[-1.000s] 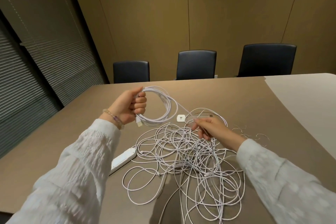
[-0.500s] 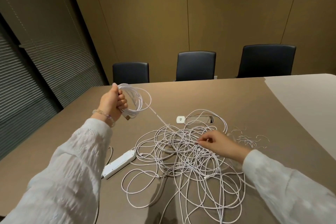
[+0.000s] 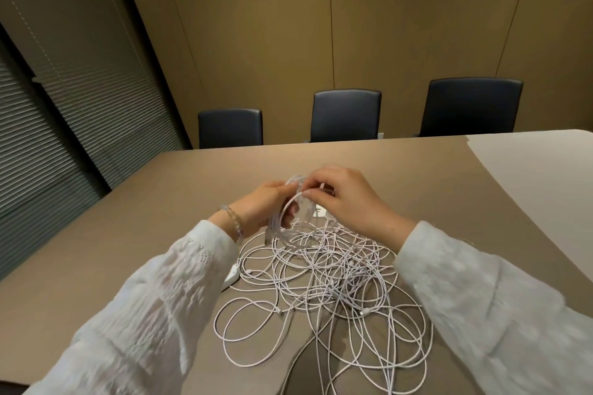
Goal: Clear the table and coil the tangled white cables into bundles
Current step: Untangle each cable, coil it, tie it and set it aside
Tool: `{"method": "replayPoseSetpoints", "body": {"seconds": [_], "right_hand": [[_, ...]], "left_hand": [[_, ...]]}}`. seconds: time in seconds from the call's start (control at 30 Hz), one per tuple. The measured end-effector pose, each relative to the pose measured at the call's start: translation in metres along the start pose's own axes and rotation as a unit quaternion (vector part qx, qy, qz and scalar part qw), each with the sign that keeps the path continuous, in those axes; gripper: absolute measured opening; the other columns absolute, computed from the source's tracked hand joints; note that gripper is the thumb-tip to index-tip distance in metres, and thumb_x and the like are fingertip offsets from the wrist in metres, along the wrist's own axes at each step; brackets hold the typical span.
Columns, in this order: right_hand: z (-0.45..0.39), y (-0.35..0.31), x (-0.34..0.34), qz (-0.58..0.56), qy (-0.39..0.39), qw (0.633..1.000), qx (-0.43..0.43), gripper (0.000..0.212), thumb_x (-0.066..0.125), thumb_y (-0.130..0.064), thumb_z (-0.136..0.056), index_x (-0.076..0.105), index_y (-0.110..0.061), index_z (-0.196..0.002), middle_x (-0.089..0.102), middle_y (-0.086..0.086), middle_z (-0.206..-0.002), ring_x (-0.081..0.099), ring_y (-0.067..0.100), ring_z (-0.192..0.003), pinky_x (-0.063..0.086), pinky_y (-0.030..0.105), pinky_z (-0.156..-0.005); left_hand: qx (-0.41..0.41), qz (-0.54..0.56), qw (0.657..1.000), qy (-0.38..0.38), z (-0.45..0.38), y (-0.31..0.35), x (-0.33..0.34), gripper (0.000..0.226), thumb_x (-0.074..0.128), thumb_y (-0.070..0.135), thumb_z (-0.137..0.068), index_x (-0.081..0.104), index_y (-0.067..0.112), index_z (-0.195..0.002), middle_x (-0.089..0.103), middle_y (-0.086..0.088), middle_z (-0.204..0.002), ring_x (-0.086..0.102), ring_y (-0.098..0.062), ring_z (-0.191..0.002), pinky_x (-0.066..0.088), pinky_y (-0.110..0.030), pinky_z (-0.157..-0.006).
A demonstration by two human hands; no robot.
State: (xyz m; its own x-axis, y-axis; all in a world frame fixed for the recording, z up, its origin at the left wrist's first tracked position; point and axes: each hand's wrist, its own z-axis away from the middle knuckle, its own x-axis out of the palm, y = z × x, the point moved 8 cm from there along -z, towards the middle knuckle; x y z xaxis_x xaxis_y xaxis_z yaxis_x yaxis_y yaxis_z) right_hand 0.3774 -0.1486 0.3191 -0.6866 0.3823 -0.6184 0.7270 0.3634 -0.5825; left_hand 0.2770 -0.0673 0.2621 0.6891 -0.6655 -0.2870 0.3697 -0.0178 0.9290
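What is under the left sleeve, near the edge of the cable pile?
One rounded end of a white power strip sticks out from under the left sleeve, lying on the table beside the tangled cables. The sleeve covers the rest of the strip, so its sockets and cord cannot be seen.

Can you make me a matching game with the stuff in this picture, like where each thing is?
Things:
1. coil of white cable
2. tangled cables
3. black chairs
4. beaded bracelet

Places:
A. behind the far edge of the table
B. held up between the left hand and right hand
C. around the left wrist
D. spread loose on the tabletop, below the hands

Pairs: 1-B, 2-D, 3-A, 4-C
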Motion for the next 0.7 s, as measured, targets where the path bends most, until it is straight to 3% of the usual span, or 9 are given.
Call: {"method": "replayPoseSetpoints", "body": {"seconds": [0.1, 0.17, 0.27, 0.33, 0.47, 0.6, 0.7], "right_hand": [[-0.005, 0.006, -0.004, 0.025, 0.007, 1.0, 0.012, 0.007, 0.063, -0.024, -0.089, 0.07, -0.024, -0.091, 0.064, -0.007, -0.09, 0.058, 0.012, -0.085, 0.051, 0.038, -0.077], [-0.006, 0.012, -0.01, 0.024, 0.018, 0.999, 0.024, 0.007, 0.063, -0.026, -0.089, 0.07, -0.026, -0.09, 0.064, -0.009, -0.09, 0.059, 0.012, -0.086, 0.052, 0.042, -0.077], [-0.006, 0.018, -0.015, -0.001, 0.019, 0.999, 0.036, 0.006, 0.066, -0.027, -0.088, 0.071, -0.026, -0.09, 0.065, -0.009, -0.088, 0.059, 0.012, -0.084, 0.052, 0.04, -0.075], [-0.003, 0.023, -0.015, -0.031, 0.011, 0.998, 0.056, 0.006, 0.069, -0.028, -0.085, 0.07, -0.024, -0.09, 0.066, -0.007, -0.085, 0.06, 0.012, -0.082, 0.053, 0.035, -0.073], [0.008, 0.048, -0.011, -0.1, -0.038, 0.985, 0.134, 0.015, 0.076, -0.033, -0.078, 0.068, -0.022, -0.085, 0.066, -0.003, -0.076, 0.06, 0.013, -0.071, 0.052, 0.029, -0.068], [0.025, 0.074, 0.002, -0.163, -0.123, 0.956, 0.209, 0.023, 0.077, -0.028, -0.077, 0.067, -0.009, -0.085, 0.06, -0.001, -0.062, 0.049, 0.01, -0.053, 0.041, 0.02, -0.049], [0.039, 0.098, 0.008, -0.152, -0.157, 0.946, 0.239, 0.017, 0.076, -0.022, -0.08, 0.066, -0.009, -0.08, 0.058, 0.001, -0.061, 0.047, 0.012, -0.054, 0.038, 0.023, -0.05]], "left_hand": [[-0.035, 0.105, 0.989, -0.1, 0.008, -0.002, 0.026, 0.031, 0.037, 0.024, -0.104, 0.046, 0.011, -0.077, 0.048, -0.002, -0.057, 0.048, -0.016, -0.049, 0.045, -0.03, -0.058], [-0.065, 0.177, 0.973, -0.132, 0.01, -0.007, 0.032, 0.032, 0.037, 0.024, -0.101, 0.042, 0.015, -0.07, 0.039, 0.002, -0.05, 0.038, -0.011, -0.041, 0.038, -0.024, -0.049], [-0.092, 0.25, 0.949, -0.171, 0.013, -0.012, 0.037, 0.026, 0.042, 0.027, -0.09, 0.041, 0.017, -0.066, 0.026, 0.009, -0.044, 0.013, -0.006, -0.039, 0.016, -0.018, -0.038], [-0.106, 0.257, 0.943, -0.182, 0.014, -0.014, 0.037, 0.03, 0.042, 0.031, -0.091, 0.042, 0.016, -0.065, 0.024, 0.009, -0.043, 0.007, -0.007, -0.042, 0.01, -0.017, -0.037], [-0.131, 0.252, 0.939, -0.192, 0.015, -0.014, 0.023, 0.04, 0.047, 0.045, -0.091, 0.046, 0.014, -0.066, 0.027, 0.008, -0.045, 0.013, -0.005, -0.037, 0.012, -0.016, -0.035], [-0.114, 0.199, 0.955, -0.189, 0.015, -0.01, 0.004, 0.034, 0.051, 0.037, -0.09, 0.047, 0.016, -0.065, 0.031, 0.008, -0.047, 0.026, -0.004, -0.034, 0.016, -0.015, -0.035], [-0.093, 0.248, 0.952, -0.152, 0.012, -0.003, -0.016, 0.033, 0.05, 0.033, -0.091, 0.044, 0.017, -0.063, 0.03, 0.009, -0.045, 0.022, -0.003, -0.033, 0.017, -0.014, -0.031]]}}
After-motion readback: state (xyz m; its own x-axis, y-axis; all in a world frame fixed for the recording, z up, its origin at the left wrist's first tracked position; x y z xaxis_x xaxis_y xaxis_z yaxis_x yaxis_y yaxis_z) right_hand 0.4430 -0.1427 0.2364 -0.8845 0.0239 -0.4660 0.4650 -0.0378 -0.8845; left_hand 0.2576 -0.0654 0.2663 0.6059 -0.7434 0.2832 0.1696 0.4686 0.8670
